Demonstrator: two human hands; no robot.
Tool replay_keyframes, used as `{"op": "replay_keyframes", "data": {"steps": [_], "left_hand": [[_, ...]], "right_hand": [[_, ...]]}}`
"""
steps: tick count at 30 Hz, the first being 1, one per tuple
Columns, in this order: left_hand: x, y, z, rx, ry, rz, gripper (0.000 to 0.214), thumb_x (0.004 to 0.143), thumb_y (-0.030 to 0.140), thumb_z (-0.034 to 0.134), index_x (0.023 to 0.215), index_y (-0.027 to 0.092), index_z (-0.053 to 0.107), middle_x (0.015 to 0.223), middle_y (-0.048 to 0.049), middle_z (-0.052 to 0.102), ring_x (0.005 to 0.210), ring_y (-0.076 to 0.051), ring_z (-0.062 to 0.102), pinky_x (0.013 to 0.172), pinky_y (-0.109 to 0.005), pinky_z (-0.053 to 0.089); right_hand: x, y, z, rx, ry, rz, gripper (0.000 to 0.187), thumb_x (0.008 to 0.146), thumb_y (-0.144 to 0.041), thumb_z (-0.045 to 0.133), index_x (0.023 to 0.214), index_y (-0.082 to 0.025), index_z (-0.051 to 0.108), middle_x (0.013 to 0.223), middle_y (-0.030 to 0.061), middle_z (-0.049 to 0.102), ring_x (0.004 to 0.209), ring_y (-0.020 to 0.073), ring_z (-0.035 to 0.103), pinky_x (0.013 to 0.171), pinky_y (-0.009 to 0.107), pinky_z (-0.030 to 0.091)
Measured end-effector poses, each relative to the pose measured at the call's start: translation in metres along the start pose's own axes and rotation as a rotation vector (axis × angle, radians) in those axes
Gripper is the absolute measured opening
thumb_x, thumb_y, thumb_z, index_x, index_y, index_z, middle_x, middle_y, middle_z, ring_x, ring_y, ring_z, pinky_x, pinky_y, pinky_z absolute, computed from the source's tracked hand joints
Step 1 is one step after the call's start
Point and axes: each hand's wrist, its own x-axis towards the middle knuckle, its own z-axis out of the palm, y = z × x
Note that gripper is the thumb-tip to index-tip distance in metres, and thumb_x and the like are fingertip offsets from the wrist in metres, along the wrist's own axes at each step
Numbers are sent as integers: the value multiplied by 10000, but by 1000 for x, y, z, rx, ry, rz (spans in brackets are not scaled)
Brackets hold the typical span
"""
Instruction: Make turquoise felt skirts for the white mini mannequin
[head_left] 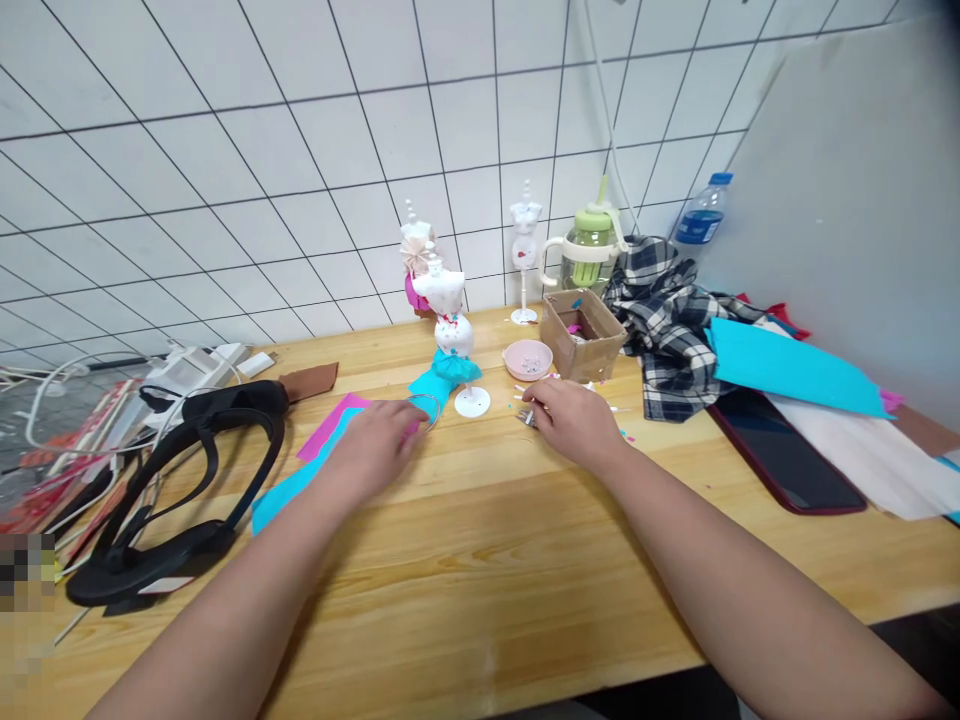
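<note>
My left hand [375,445] rests on the wooden table [480,560], fingers curled over pink and teal felt sheets [330,425] beside a thin wire ring [427,408]. My right hand [574,418] lies closed on the table, pinching small metal pins [525,417]. Between the hands stands a small white mannequin [454,335] on a round base, with a teal skirt. A pink dish [527,360] of small bits sits just behind my right hand.
A cardboard box [583,335], two more mini mannequins [525,255], a green jug [589,250], a checked cloth [664,320], a water bottle [701,215], teal and white sheets [787,370] and a dark tablet [784,455] lie right. A black headset [180,480] and cables lie left.
</note>
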Motion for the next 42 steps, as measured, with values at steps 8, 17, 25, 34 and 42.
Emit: {"op": "replay_keyframes", "data": {"steps": [8, 17, 25, 34, 42], "left_hand": [[-46, -80, -4, 163, -125, -489, 476, 795, 522, 501, 1107, 196, 651, 1076, -108, 688, 996, -309, 609, 816, -386, 464], [-51, -77, -2, 211, -97, -489, 379, 845, 440, 402, 935, 231, 705, 977, -89, 708, 928, -311, 624, 726, -383, 450], [-52, -84, 0, 99, -109, -485, 382, 793, 489, 495, 1019, 241, 677, 1059, -65, 695, 982, -286, 616, 769, -353, 454], [-54, -86, -1, 197, 85, -480, 433, 878, 471, 413, 1084, 205, 685, 1083, -100, 693, 1033, -323, 593, 842, -422, 453], [-5, -19, 9, 37, 18, 27, 410, 910, 470, 421, 1135, 207, 642, 1148, -91, 669, 1121, -272, 549, 968, -399, 400]], "right_hand": [[-2, -9, 13, 91, -51, -67, 192, 904, -197, 482, 964, -220, 662, 950, 30, 704, 937, 189, 619, 790, 281, 426], [-4, -18, 17, 131, -111, -53, 191, 892, -190, 497, 957, -229, 672, 968, 22, 717, 942, 184, 633, 815, 286, 441], [-4, -21, 18, 160, -129, -46, 191, 893, -194, 502, 953, -229, 680, 974, 13, 715, 943, 181, 629, 811, 283, 443], [-5, -20, 15, 149, -136, -49, 194, 898, -199, 497, 957, -223, 680, 975, 20, 714, 937, 182, 626, 799, 282, 435], [-4, -21, 17, 160, -134, -84, 193, 908, -204, 492, 955, -225, 678, 947, 21, 710, 917, 165, 623, 790, 268, 422]]}}
